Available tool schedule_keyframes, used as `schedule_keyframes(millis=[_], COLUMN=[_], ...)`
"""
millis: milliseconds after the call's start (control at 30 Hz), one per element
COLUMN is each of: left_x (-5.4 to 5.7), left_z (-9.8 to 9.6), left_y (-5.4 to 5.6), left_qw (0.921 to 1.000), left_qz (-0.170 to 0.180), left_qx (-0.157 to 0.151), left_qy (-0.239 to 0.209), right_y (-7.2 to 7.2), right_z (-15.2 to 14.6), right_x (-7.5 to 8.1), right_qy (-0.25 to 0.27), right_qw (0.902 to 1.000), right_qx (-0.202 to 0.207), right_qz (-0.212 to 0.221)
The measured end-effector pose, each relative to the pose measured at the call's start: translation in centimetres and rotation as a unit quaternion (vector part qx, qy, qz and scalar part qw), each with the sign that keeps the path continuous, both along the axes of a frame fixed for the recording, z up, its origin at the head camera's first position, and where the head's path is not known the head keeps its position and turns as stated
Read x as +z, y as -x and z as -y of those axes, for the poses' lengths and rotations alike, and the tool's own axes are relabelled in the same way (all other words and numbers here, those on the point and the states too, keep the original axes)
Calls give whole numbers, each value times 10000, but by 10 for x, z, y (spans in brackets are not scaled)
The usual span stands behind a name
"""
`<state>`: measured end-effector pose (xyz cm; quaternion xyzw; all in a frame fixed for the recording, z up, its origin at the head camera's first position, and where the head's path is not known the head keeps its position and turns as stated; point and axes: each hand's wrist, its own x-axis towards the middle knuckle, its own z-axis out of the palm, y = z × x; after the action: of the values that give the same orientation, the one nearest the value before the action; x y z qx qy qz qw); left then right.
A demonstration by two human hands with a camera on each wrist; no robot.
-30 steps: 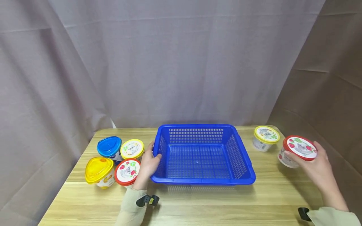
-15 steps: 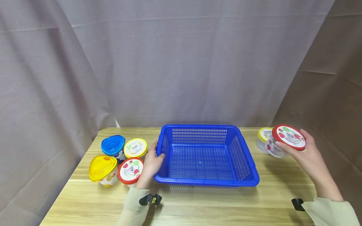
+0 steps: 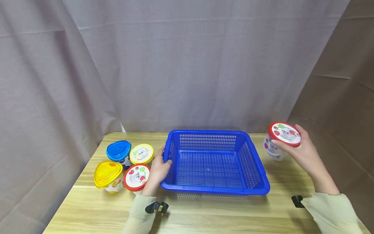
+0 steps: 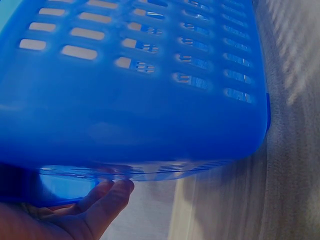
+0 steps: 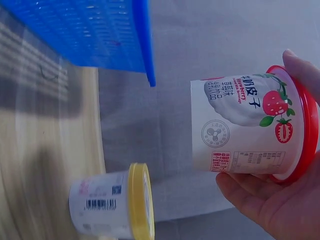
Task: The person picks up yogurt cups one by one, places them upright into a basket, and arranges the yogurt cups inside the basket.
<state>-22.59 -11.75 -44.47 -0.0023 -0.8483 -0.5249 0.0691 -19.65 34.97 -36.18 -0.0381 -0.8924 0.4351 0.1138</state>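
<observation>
My left hand [image 3: 159,169] grips the left rim of a blue perforated plastic basket [image 3: 214,189], thumb over the edge. The left wrist view shows the basket's outer wall [image 4: 125,120] and the fingers [image 4: 112,202] at its rim. To the right of the basket, my right hand [image 3: 306,157] holds a red-lidded strawberry yogurt tub [image 3: 284,134] above the table, thumb and fingers on either side of its lid and upper wall. In the right wrist view a yellow-lidded tub [image 5: 102,205] stands on the table below it; in the head view the held tub mostly hides that one.
Left of the basket stand a blue-lidded tub [image 3: 118,151], an orange-yellow-lidded tub [image 3: 108,175], a round yellow-lidded tub [image 3: 141,154] and another red-lidded tub [image 3: 136,177], close together on the wooden table [image 3: 204,214]. A grey curtain [image 3: 204,65] hangs behind.
My right hand has carried the red-lidded tub up and left, toward the basket and across the yellow-lidded tub in view. My left hand stays on the basket rim.
</observation>
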Motion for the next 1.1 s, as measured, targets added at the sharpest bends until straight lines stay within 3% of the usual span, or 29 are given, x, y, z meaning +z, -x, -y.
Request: schedule_keyframes(millis=[433,1100], left_x=[-1,0], left_z=[0,-2], left_y=[0,-1], left_qw=[10000,10000], left_qz=[-28,-38], left_qx=[32,51], left_qy=[60,26], right_y=[24,55], right_z=[30,93], right_x=[4,15], right_qy=[-42,-53], right_qw=[9995,9949], right_qx=[306,933], right_qz=[96,-371])
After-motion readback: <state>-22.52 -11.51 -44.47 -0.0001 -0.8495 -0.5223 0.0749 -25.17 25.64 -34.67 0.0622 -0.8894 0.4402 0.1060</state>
